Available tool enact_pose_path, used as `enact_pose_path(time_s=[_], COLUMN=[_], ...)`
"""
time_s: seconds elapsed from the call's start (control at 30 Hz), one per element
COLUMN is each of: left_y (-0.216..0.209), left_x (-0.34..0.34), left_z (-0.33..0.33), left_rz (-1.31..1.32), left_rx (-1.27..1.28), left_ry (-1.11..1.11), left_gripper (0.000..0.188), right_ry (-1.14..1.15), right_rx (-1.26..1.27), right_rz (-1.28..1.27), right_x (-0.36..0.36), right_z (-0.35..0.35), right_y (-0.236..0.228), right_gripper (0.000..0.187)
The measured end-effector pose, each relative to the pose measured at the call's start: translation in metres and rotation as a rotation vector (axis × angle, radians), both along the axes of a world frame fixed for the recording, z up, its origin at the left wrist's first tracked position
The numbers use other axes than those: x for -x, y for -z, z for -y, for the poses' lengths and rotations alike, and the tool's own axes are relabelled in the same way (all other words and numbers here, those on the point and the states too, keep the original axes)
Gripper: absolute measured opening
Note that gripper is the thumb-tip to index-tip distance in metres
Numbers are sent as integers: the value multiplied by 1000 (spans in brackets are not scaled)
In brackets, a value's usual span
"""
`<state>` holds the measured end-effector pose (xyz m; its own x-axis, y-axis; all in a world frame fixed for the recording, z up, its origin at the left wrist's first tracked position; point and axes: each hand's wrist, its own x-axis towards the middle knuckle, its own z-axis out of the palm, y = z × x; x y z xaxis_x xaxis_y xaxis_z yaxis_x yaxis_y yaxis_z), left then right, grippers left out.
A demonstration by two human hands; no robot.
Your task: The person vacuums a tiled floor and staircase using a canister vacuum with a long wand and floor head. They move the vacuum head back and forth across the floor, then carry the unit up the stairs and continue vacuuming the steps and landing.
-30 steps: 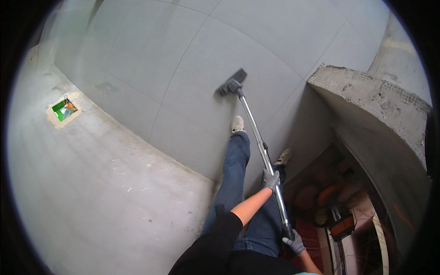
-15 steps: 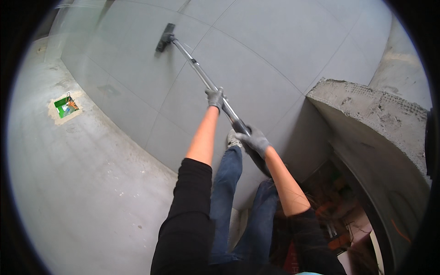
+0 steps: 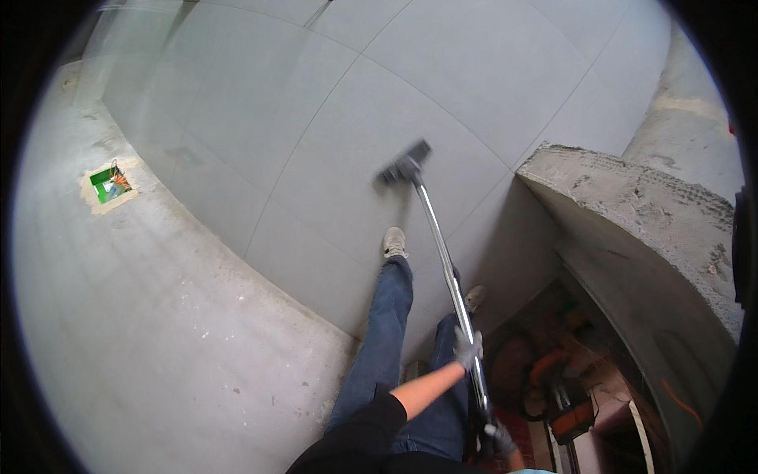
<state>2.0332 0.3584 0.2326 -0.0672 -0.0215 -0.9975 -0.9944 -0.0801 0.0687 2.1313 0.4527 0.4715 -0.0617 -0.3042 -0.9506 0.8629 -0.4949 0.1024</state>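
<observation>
A vacuum cleaner wand point(image 3: 439, 237), a long silver tube, slants from the lower right up to a dark floor nozzle point(image 3: 403, 164) on the grey tiles. My left hand point(image 3: 467, 350), in a grey glove, is closed around the tube midway down its length. Lower and farther right, my gloved right hand point(image 3: 499, 436) grips the wand's dark upper end, close to my body and partly cut off by my arm and the picture's edge. The nozzle rests ahead of my left shoe point(image 3: 394, 242).
A rough concrete wall point(image 3: 197, 316) curves along the left, with a green electrical box point(image 3: 109, 185) holding loose wires. At right, a broken concrete wall end point(image 3: 632, 186) juts out. Behind it, orange and dark equipment point(image 3: 570, 415) stands near my right side.
The wand and nozzle have been drawn back toward me and to the right. Both hands moved down toward my body, still holding the wand.
</observation>
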Motion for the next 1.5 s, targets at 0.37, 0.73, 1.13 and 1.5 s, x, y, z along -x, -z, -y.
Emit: enact_pose_path(time_s=[0.37,0.73,1.13,1.5], left_y=[75,189,-52,55], left_x=[202,280,-116,62], left_z=[54,-20,-33,-136], left_rz=[-267,-668,-235,-477], left_rx=[-6,362,-20,205], left_ry=[45,763,1087,1204], left_gripper=[32,83,98,93], right_ry=[-16,93,645,854], right_rx=[-101,-153,341,543], right_rz=[-206,-316,148,-332], right_x=[173,198,-182,-73], right_z=[39,-21,19,-55], right_y=[81,194,-41,118], right_gripper=[62,59,65,63])
